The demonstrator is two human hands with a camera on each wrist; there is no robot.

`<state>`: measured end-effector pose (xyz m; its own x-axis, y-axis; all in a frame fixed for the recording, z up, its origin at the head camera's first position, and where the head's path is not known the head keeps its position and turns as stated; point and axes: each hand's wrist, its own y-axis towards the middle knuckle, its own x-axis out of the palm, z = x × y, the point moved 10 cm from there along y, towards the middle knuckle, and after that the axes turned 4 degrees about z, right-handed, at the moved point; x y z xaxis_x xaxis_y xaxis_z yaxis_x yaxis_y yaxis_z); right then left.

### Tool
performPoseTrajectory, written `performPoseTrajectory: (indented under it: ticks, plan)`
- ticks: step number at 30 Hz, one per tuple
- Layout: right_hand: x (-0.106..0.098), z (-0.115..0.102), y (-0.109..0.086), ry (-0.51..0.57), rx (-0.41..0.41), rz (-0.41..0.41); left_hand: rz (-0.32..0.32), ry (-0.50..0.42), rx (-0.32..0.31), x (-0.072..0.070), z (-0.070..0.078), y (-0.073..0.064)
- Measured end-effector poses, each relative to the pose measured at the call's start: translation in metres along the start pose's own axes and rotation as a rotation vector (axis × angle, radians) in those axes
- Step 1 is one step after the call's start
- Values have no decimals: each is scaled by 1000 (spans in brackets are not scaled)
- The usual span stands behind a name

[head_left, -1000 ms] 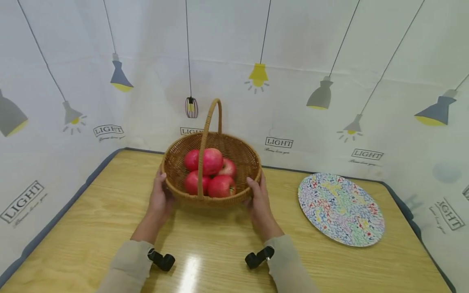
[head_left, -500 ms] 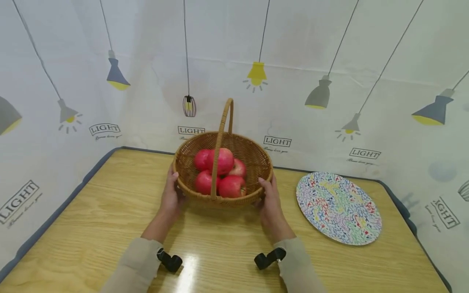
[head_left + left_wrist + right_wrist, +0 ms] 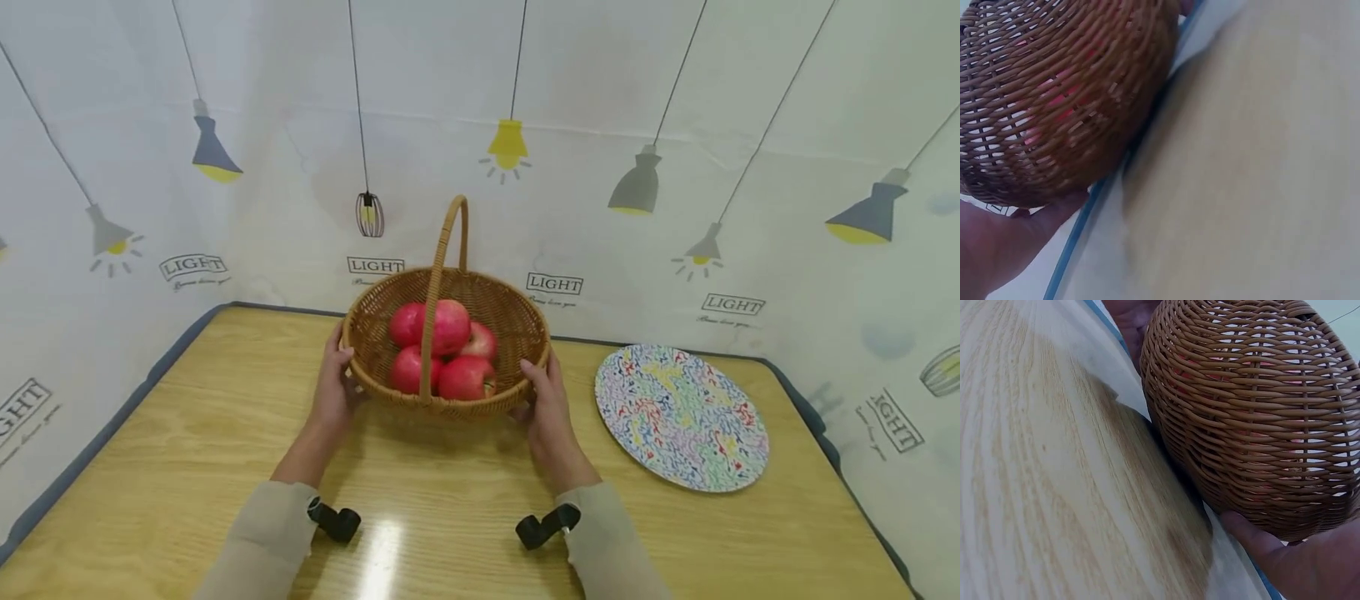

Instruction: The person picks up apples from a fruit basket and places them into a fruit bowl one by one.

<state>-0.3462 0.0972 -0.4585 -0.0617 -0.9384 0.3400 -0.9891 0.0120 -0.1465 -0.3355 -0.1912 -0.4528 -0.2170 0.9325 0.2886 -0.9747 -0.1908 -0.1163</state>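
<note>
A round brown wicker basket (image 3: 457, 408) with a tall arched handle (image 3: 437, 317) is held between both hands near the back of the wooden table. Several red apples (image 3: 467, 379) are piled in it, some partly behind the handle. My left hand (image 3: 330, 387) grips the basket's left side, thumb over the rim. On the opposite side my right hand (image 3: 549, 408) holds it the same way; the other fingers go under and are mostly hidden. Both wrist views show the woven wall (image 3: 1054, 94) close over the tabletop, with a dark shadow beneath.
To the right, a round flat board (image 3: 682, 417) with a multicoloured squiggle pattern lies on the wooden table (image 3: 442, 492). White cloth walls (image 3: 600, 67) printed with lamps enclose the table at the back and both sides.
Both hands have carried the basket slightly right, closer to the patterned board, keeping their grip. The head view has also shifted a little, so the walls and board appear further left.
</note>
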Motion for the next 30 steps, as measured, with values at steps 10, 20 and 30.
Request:
performPoseTrajectory:
  ticks: [10, 20, 30]
  plan:
    - [-1, 1, -3, -13, 16, -1, 11, -22, 55, 3, 3, 13]
    - [-14, -38, -8, -202, -98, 46, -26, 33, 12, 6, 2, 18]
    - [16, -105, -21, -716, -390, 19, -17, 0, 76, 10, 4, 17]
